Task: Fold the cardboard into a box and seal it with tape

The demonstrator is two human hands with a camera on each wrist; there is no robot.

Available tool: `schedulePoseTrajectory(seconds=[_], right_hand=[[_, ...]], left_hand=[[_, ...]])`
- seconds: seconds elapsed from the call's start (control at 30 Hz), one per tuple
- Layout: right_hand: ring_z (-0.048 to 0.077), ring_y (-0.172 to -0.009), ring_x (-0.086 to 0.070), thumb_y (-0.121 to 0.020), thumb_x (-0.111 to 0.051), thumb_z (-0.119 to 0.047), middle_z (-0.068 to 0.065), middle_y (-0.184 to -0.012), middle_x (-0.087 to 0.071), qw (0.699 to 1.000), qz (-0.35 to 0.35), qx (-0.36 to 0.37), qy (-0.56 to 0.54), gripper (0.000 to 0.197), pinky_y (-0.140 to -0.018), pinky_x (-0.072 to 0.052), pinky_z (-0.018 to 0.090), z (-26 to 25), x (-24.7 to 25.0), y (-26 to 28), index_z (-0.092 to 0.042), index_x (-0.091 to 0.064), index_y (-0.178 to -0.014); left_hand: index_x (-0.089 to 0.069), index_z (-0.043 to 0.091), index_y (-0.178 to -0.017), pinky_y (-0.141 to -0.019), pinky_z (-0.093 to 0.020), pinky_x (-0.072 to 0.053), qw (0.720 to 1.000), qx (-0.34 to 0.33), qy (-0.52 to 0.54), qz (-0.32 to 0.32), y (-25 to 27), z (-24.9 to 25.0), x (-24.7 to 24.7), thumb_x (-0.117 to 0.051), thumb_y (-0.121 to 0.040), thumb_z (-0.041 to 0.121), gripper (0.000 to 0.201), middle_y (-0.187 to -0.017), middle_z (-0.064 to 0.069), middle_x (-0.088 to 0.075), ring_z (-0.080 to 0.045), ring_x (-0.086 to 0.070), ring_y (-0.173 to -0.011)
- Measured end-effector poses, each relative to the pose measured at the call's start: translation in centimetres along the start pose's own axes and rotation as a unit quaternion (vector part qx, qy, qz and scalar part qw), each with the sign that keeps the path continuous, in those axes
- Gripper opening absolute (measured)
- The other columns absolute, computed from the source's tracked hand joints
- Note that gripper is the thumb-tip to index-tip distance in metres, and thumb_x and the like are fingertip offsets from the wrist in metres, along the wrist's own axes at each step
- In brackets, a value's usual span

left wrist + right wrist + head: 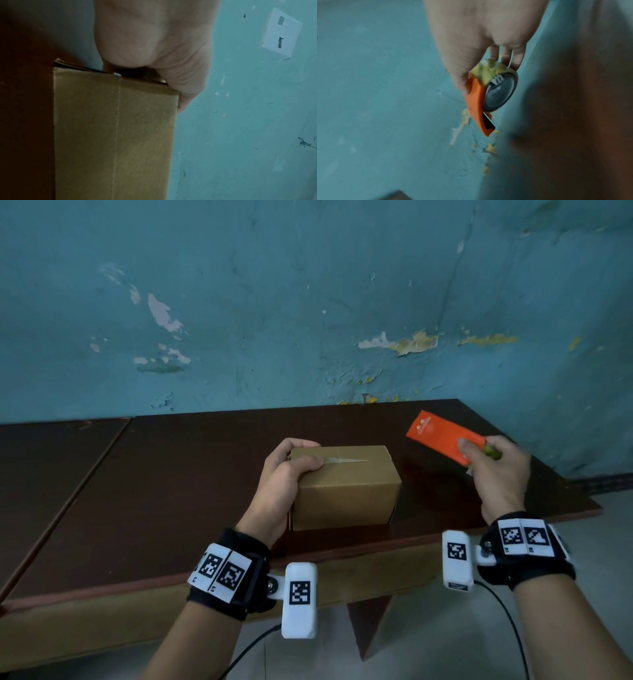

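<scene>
— Hands first: what is the left hand doing?

— It grips the left end of the cardboard box, thumb lying on the top face and fingers curled round the far edge. The box stands closed on the dark table, directly ahead of the left wrist, with a short strip of clear tape running along the top seam, starting just beside the thumb.

— And from the wrist camera on that side?

— The near side panel of the box fills the lower frame, the left hand clamped over its upper end; a narrow dark gap shows at that end's flaps.

— The right hand?

— Raised off the table to the right of the box, well apart from it. Thumb and fingers pinch an orange tape dispenser, its orange body pointing away toward the blue wall.

— Can you see the roll?

— Yes, in the right wrist view: the right hand holds the tape dispenser with the roll seated in it — the picture is somewhat blurred.
</scene>
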State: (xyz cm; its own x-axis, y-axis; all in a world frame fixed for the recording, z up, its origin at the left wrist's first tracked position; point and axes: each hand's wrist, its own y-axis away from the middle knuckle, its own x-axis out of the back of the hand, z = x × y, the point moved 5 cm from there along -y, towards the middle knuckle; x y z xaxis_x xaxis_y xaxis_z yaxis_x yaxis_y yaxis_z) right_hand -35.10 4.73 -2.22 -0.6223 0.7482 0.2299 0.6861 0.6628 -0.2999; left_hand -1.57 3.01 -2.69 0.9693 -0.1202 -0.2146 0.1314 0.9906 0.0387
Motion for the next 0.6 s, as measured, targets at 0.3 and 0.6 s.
schedulePoseTrajectory(seconds=[0.3,0.6], right_hand=[[0.018,-0.103,-0.073,-0.097,-0.059,-0.049,0.004,-0.111,-0.075,0.935,-0.182,-0.081,-0.293,0.027,-0.079,-0.06,0.045,-7.1,-3.2,3.5,-0.025,-0.07,-0.105],[0.011,-0.067,-0.068,-0.1,-0.054,-0.044,-0.001,-0.072,-0.069,0.902,-0.313,-0.034,-0.295,0.04,-0.067,-0.059,0.033,-11.8,-7.7,8.1,-0.021,-0.078,-0.079]], left_hand=[[-0.066,0.01,-0.114,-0.057,-0.029,-0.056,1.0,0.002,-0.012,-0.016,0.1,-0.3,-1.2,-0.066,-0.092,0.012,0.022,-0.106,-0.01,-0.072,-0.02,-0.069,-0.083],[-0.066,0.011,-0.099,-0.061,-0.028,-0.056,1.0,-0.009,0.001,-0.023,-0.1,-0.4,-1.6,-0.065,-0.091,0.005,0.01,-0.096,-0.01,-0.071,-0.021,-0.068,-0.082]])
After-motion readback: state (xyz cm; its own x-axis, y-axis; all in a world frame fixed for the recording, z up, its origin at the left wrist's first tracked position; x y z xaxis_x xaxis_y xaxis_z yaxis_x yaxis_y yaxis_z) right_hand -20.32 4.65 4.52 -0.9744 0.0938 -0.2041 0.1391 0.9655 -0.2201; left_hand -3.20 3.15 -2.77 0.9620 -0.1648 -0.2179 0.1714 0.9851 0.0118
